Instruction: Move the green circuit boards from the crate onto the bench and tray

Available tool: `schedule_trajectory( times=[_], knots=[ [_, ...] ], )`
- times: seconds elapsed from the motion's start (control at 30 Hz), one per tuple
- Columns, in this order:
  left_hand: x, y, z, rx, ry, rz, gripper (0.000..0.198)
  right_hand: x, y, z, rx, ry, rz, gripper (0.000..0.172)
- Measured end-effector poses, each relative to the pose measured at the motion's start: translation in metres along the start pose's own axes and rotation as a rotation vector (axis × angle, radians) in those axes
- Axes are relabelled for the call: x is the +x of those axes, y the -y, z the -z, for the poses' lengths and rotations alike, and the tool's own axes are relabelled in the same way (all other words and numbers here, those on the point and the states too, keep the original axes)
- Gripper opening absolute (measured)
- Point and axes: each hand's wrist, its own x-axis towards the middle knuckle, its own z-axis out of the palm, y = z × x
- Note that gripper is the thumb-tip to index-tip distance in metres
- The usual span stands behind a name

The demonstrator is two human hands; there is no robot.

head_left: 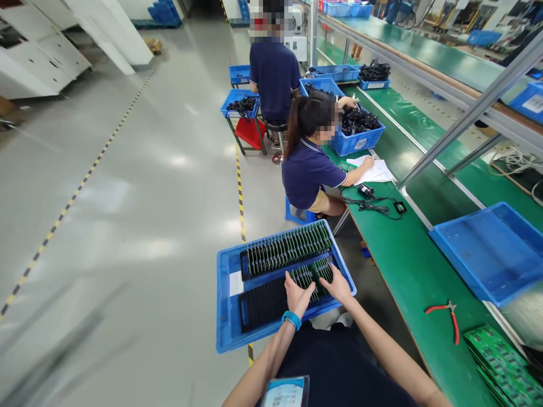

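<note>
A blue tray (227, 333) holds two black slotted racks. Green circuit boards (288, 249) stand upright in a long row in the far rack. The near black rack (263, 305) has bare slots at its left and boards at its right. My left hand (298, 295), with a blue band at the wrist, curls around a group of circuit boards (302, 277) in the near rack. Just to the right, my right hand (338, 285) is closed about the boards (321, 268) at the rack's right end. Some fingertips are hidden among the boards.
A green workbench (394, 271) runs along the right, carrying red-handled cutters (449, 316), stacked circuit boards (504, 362) and a blue bin (487, 249). One co-worker (311, 164) sits at the bench beyond the tray, another (274, 73) farther back. Blue bins (360, 141) hold black cables.
</note>
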Motion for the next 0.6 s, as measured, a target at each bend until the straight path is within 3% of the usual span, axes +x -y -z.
schedule_trajectory(
  times=[0.3, 0.6],
  knots=[
    [0.001, 0.001, 0.007, 0.102, -0.073, -0.199, 0.095, -0.008, 0.035, -0.021, -0.192, -0.178, 0.021, 0.09],
    [0.013, 0.0, 0.015, 0.194, -0.022, -0.21, 0.091, -0.005, 0.043, -0.024, -0.309, -0.188, 0.006, 0.1]
  ],
)
